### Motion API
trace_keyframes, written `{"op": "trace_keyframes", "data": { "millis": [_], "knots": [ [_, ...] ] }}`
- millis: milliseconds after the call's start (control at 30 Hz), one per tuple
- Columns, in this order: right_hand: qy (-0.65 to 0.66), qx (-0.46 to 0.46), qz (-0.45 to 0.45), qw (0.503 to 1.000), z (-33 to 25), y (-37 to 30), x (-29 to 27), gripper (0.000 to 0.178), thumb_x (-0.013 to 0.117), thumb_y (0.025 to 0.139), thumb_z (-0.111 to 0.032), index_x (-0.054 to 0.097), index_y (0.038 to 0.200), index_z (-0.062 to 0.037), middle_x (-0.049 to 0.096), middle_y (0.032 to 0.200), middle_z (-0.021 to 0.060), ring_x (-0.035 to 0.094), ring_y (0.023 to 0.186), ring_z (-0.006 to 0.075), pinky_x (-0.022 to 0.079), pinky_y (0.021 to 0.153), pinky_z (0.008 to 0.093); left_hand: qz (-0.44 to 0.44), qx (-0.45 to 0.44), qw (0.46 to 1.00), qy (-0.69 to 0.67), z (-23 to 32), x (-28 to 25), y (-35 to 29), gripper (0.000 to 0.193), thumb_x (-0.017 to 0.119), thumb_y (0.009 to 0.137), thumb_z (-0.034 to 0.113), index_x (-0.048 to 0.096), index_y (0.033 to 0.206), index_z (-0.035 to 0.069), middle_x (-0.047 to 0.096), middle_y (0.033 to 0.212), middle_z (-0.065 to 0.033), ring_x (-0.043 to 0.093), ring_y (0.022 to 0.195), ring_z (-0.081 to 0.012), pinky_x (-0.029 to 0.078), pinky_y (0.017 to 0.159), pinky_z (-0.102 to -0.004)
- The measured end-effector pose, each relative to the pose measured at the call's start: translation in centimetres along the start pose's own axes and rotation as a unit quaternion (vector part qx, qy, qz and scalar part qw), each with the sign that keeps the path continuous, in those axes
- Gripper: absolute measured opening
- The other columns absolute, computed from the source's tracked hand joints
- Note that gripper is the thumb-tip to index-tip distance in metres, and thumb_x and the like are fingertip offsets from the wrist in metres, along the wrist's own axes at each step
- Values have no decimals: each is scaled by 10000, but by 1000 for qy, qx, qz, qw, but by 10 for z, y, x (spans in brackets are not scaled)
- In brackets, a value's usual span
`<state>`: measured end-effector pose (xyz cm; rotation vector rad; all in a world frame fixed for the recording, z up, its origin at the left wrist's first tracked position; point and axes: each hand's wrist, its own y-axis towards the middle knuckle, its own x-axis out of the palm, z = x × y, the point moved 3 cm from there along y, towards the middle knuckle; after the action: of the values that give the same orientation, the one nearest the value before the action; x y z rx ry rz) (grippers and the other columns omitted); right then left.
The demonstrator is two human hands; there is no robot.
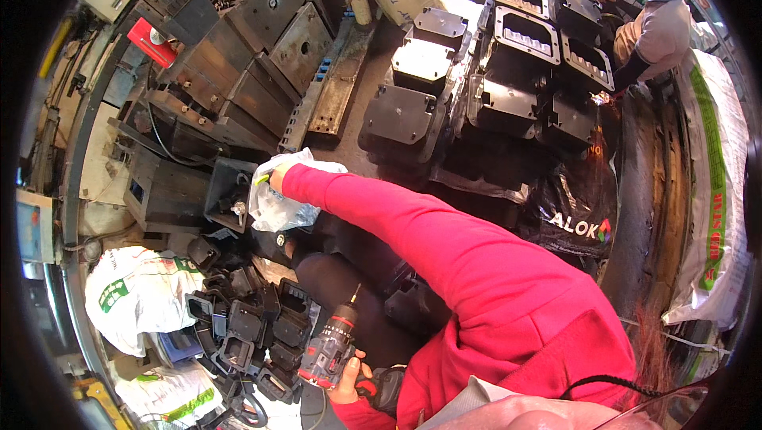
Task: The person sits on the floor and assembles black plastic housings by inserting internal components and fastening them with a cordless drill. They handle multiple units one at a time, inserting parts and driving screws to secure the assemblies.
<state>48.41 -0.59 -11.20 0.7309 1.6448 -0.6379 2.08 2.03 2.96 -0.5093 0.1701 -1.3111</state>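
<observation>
My left hand (346,384) is closed around a grey and red cordless drill (327,353), its bit (355,293) pointing up and away from me. My right arm, in a red sleeve, reaches across to the left. At its end my right hand (279,178) is at the mouth of a clear plastic bag (278,206); its fingers are partly hidden by the plastic. A small yellow-green spot (263,179) shows at the fingers, too small to name. The bag lies against a grey bin (225,182) with small parts inside.
Black plastic housings (397,117) stand in rows at the upper right. Small black frames (238,320) are heaped at the lower left beside white sacks (143,291). Heavy metal blocks (238,61) crowd the upper left. A co-worker (659,29) works at the far right.
</observation>
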Motion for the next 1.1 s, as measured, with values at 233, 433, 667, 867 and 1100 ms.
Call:
{"op": "trace_keyframes", "data": {
  "millis": [233,433,667,867,1100],
  "knots": [
    [545,-23,153,824,-10,-124,-82,302,742,763,-185,736,1045,-79,737,900,96,701,781,183,544,736,321,-56,56,995,62,28,3,-23,304,613,909,208,553,1104,-16,634,734,-104,562,505,-148,464,443,-262],
    [739,34,5,673,-13,-308,-110,459,675,846,-54,562,1289,-20,718,913,91,681,768,135,568,688,291,-129,63,983,117,49,19,-30,299,578,930,242,550,1099,-4,625,698,-83,563,549,-128,457,481,-245],
    [699,3,47,714,-12,-400,-134,476,644,839,-79,567,1308,-86,721,1022,66,693,853,149,569,738,282,-158,109,966,176,55,66,-38,296,596,912,171,535,1140,-9,637,837,-106,586,609,-148,487,546,-271],
    [901,117,-61,413,-24,-421,-133,411,663,910,-132,561,1300,-51,678,1125,116,681,956,181,591,747,304,-170,145,960,169,54,91,-53,313,624,866,54,539,1156,-26,621,977,-136,596,628,-185,512,552,-307],
    [942,107,-112,297,-40,-433,-130,358,622,948,-197,577,1266,-40,675,1134,95,680,965,158,589,740,273,-108,74,975,180,47,81,-66,309,630,880,93,544,1158,-12,620,961,-118,587,634,-155,503,562,-289]
  ]
}}
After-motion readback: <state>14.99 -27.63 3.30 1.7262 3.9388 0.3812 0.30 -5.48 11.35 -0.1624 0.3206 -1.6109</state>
